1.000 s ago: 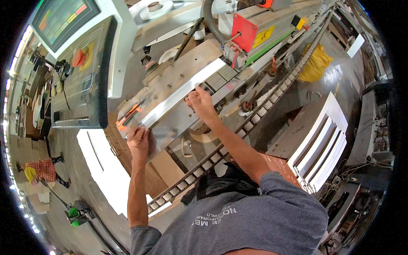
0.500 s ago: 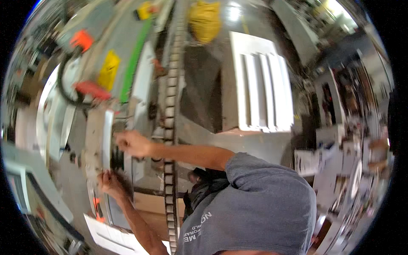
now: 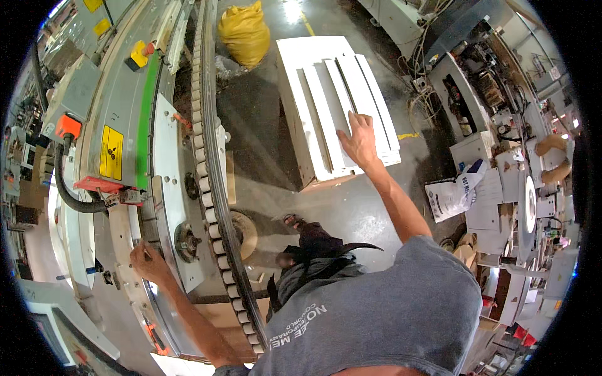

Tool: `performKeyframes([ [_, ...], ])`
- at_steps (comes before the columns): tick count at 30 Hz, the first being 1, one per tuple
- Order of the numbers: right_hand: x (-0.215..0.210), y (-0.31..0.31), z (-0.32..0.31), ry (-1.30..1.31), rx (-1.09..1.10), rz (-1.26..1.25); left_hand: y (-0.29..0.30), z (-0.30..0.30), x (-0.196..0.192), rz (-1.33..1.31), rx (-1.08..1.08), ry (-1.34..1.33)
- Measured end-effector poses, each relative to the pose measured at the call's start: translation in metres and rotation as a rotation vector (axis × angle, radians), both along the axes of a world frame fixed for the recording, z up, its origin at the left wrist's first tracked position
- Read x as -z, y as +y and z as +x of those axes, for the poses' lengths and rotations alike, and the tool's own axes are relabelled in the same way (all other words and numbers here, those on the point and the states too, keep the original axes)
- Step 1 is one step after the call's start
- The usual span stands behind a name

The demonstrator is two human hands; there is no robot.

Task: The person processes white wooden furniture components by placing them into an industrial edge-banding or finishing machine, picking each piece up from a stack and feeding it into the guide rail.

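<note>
My right hand [image 3: 360,140] reaches over a stack of white panels [image 3: 313,47] on the right, where several long narrow white strips [image 3: 318,113] lie side by side. Its fingers are spread and touch or hover just above one strip; I cannot tell which. On the left, my left hand [image 3: 152,263] rests at the feed rail [image 3: 123,241] of a long machine [image 3: 122,81]. The fingers of that hand are curled together, and whatever may be between them is hidden.
A roller track [image 3: 216,232] runs between the machine and my body. An orange connector [image 3: 68,127] with a black hose and a yellow warning plate [image 3: 111,152] sit on the machine. Beyond stands a yellow sack [image 3: 244,34]; a white bag [image 3: 454,191] lies at right.
My right hand has left the machine and moved right to the strips on the stack. My left hand stays at the rail. The white strip between my hands no longer shows there.
</note>
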State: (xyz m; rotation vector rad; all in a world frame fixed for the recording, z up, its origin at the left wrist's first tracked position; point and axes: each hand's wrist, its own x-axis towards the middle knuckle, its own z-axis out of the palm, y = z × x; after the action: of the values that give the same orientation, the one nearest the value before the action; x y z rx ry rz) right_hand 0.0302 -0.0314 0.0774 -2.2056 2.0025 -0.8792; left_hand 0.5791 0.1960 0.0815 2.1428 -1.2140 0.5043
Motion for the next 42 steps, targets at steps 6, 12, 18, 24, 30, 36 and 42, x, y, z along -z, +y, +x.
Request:
performKeyframes([
  [6,0.054,-0.027,0.013,0.308,-0.08,0.272,0.007,-0.066,-0.026,-0.118,0.109,0.08],
  [12,0.087,-0.074,0.045,0.548,0.022,0.417,0.008,-0.093,-0.034,-0.106,0.143,0.175],
  [18,0.094,-0.043,0.047,0.573,-0.096,0.342,0.025,-0.092,-0.02,-0.153,0.136,0.251],
  [24,0.118,-0.041,0.06,0.489,0.032,0.371,0.037,-0.096,-0.02,-0.15,0.076,0.27],
  [30,0.071,-0.019,0.036,-0.586,0.0,0.427,0.025,-0.136,-0.031,-0.193,0.357,0.382],
  [36,-0.021,0.128,0.195,-1.456,-0.182,0.619,0.028,-0.219,-0.063,0.272,0.488,0.345],
  [42,-0.041,0.224,0.28,-1.63,-0.59,1.049,0.112,-0.186,-0.047,0.155,0.241,0.317],
])
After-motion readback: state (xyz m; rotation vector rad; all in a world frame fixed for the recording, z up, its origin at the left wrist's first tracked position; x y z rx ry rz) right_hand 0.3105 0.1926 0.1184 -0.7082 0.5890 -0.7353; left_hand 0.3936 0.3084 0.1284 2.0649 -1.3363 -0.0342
